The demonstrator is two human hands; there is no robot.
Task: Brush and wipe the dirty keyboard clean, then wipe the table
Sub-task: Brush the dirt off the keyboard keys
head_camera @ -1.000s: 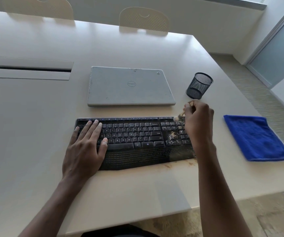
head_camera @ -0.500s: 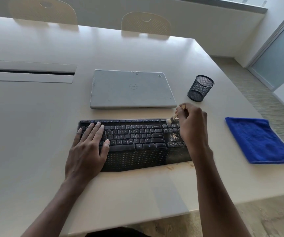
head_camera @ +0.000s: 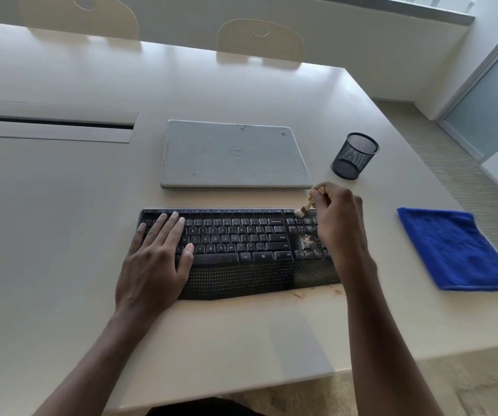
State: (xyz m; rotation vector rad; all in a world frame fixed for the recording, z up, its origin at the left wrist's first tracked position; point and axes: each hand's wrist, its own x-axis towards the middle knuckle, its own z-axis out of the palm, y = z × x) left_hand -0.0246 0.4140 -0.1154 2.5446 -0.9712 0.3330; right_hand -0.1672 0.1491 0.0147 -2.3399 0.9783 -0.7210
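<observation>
Left hand [head_camera: 154, 259] lies flat, fingers spread, pinning the light, stiff keyboard [head_camera: 241, 253]; right hand [head_camera: 339, 223] pinches the slim brush [head_camera: 307, 205] mid-handle, bristles soft.

closed grey laptop [head_camera: 235, 154] | black mesh pen cup [head_camera: 354, 156] just right of it | cream chair [head_camera: 261, 40] beyond

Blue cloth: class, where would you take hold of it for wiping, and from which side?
Probably pinch the blue cloth at its left edge, from above: it lies folded flat on the table, and that edge faces the right hand, now holding the brush.
</observation>
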